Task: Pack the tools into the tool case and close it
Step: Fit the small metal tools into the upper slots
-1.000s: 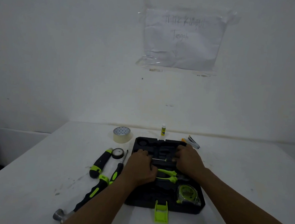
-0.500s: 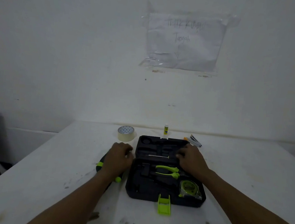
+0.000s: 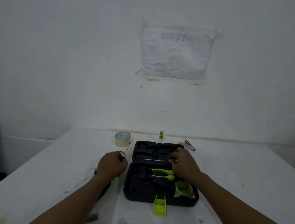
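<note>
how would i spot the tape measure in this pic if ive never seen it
Find the open black tool case at the middle of the white table. Look in its near right corner, below the green-handled pliers. The tape measure is the one round, bright green thing there, with a clear sheen over it.

A white table (image 3: 235, 180) with grey scuffs along its near edge carries everything. At its centre lies an open black tool case (image 3: 136, 196), its green latch (image 3: 160, 205) pointing to 6 o'clock. From the case, a roll of tape (image 3: 122, 139) sits at 11 o'clock, a small glue stick (image 3: 161, 134) stands at 12, and a few small objects (image 3: 188, 144), too small to identify, lie at 1. A screwdriver (image 3: 127, 149) lies just beside the case at 10.
</note>
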